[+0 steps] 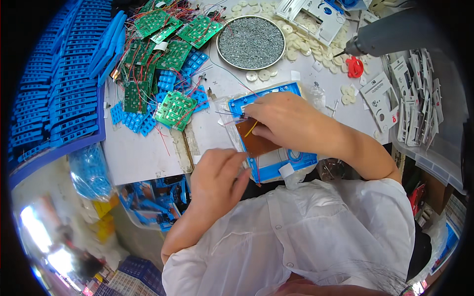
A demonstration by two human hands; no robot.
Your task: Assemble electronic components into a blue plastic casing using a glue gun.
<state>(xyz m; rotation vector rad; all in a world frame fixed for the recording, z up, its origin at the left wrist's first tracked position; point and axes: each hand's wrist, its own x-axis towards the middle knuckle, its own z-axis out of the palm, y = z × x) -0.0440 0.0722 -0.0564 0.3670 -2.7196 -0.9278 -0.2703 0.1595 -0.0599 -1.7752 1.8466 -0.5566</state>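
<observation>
A blue plastic frame (276,165) lies on the white table in front of me, with a brown circuit board (256,143) set in it and thin coloured wires running from it. My right hand (281,121) rests on top of the board, fingertips pinched at the wires near its upper left corner. My left hand (217,177) sits at the frame's lower left edge, fingers curled against the red wires there. Whether the left hand actually grips a wire is hard to make out.
A round metal dish of screws (252,42) stands at the back. Green circuit boards (173,108) with wires and blue keypads lie left of it. Stacked blue parts (54,89) fill a tray at far left. A power screwdriver (390,32) hangs at upper right above white plastic pieces (414,103).
</observation>
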